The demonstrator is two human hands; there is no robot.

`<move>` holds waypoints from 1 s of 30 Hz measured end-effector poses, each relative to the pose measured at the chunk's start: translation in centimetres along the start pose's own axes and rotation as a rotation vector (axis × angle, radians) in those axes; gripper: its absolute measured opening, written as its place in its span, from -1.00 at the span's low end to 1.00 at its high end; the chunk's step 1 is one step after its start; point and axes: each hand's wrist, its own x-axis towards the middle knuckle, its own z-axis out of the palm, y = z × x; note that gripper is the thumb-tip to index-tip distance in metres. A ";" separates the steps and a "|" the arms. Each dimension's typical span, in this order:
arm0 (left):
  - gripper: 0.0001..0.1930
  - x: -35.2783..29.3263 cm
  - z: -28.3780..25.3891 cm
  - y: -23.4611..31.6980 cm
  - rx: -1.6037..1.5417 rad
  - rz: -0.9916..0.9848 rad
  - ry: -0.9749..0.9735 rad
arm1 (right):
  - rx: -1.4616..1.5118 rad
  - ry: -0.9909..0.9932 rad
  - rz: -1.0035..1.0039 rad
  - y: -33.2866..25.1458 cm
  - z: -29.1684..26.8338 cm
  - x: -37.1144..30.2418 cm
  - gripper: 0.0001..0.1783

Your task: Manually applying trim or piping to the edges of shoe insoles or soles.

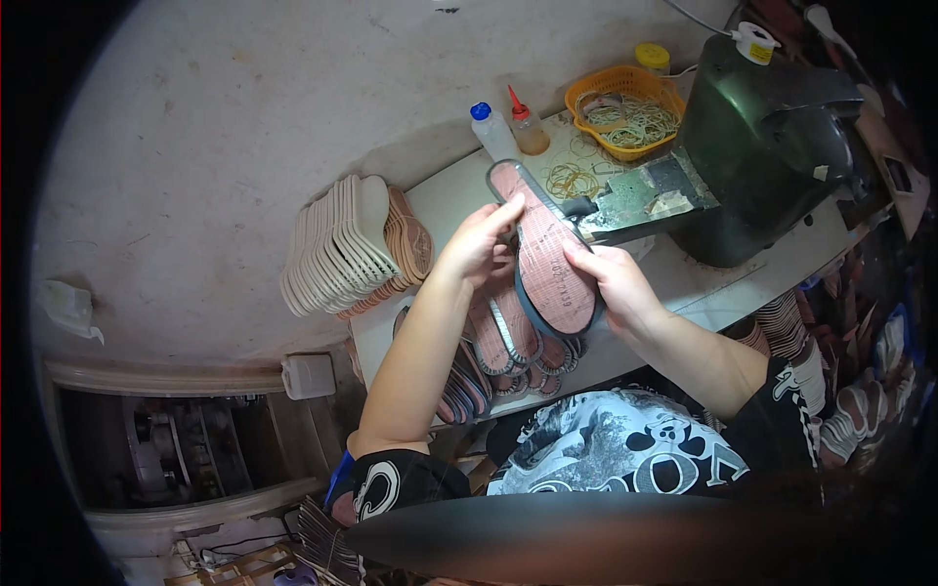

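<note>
Between my two hands I hold a shoe insole [553, 264], pinkish with printed marks and a dark strip round its edge. My left hand [481, 239] grips its upper left side, thumb on the pink face. Lower on the right side, my right hand [616, 278] pinches it with the thumb on top. The insole's right edge is beside the small working head of a green machine arm [640, 203]; whether they touch I cannot tell. Beneath it, several similar edged insoles [503, 332] lie overlapping at the table's front.
A row of white insoles [342, 239] stands at the table's left. Behind are a blue-capped bottle [495, 132], a red-tipped glue bottle [529, 127] and a yellow basket [625, 144] of pale bands. The dark machine body [752, 146] fills the right side of the white table [728, 298].
</note>
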 end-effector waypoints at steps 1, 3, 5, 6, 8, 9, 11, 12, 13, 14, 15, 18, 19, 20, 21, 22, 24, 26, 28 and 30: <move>-0.40 -0.8 0.2 -0.3 -0.114 0.019 -0.075 | 0.004 -0.005 -0.002 0.0 0.2 0.1 -0.68; -0.42 -1.5 1.1 -1.2 -0.235 0.116 -0.213 | -0.042 0.073 0.007 -0.2 0.5 -0.1 -0.67; -0.45 -1.5 1.5 -1.1 -0.251 0.114 -0.186 | -0.063 0.048 0.031 0.0 0.1 -0.3 -0.65; -0.45 -1.5 1.4 -1.0 -0.249 0.115 -0.185 | -0.062 0.046 0.031 0.1 0.4 -0.7 -0.65; -0.47 -1.4 1.1 -0.7 -0.251 0.061 -0.187 | -0.024 0.020 0.018 0.4 1.0 -2.2 -0.65; -0.47 -1.4 1.1 -0.5 -0.251 0.058 -0.188 | -0.023 0.023 0.019 0.4 0.8 -2.8 -0.65; -0.50 -1.4 1.2 0.2 -0.176 0.041 -0.115 | -0.292 -0.222 0.219 0.5 0.0 -3.8 -0.65; -0.50 -1.3 1.0 0.2 -0.170 0.030 -0.108 | -0.250 -0.180 0.189 1.3 0.0 -3.7 -0.66; -0.50 -1.1 0.7 0.0 -0.171 0.021 -0.106 | -0.245 -0.178 0.197 1.6 0.1 -3.6 -0.66; -0.49 -0.9 0.3 -0.1 -0.141 0.002 -0.077 | -0.225 -0.146 0.169 1.7 0.4 -3.3 -0.66; -0.47 -0.4 0.1 -0.1 -0.110 -0.015 -0.059 | -0.207 -0.106 0.136 1.7 0.5 -3.2 -0.66; -0.27 0.3 0.2 0.8 0.185 0.101 0.083 | -0.148 -0.048 0.086 1.8 0.6 -2.6 -0.65; -0.17 0.3 -0.3 1.1 0.330 0.164 0.170 | -0.105 -0.032 0.060 1.7 1.1 -2.5 -0.64; -0.13 2.6 -2.5 -0.3 0.417 0.247 0.103 | -0.106 -0.036 0.067 1.6 1.4 -2.4 -0.64; -0.13 3.2 -2.8 0.5 0.413 0.241 0.103 | -0.095 -0.025 0.065 1.2 1.7 -2.1 -0.65; -0.18 3.4 -2.8 1.5 0.451 0.277 -0.125 | -0.083 -0.014 0.063 0.9 1.9 -1.9 -0.67; -0.36 4.4 -2.7 3.0 0.528 0.287 -0.472 | -0.078 -0.001 0.053 0.2 2.4 -1.5 -0.65; -0.42 5.0 -2.8 4.4 0.523 0.154 -0.548 | -0.073 0.017 0.034 -0.2 2.6 -1.0 -0.63; -0.58 5.7 -3.0 4.7 0.506 0.084 -0.640 | -0.079 -0.019 0.019 -0.2 2.5 -0.5 -0.60; -0.60 6.1 -3.6 4.8 0.488 0.041 -0.660 | -0.076 0.009 0.006 -0.5 3.0 -0.3 -0.59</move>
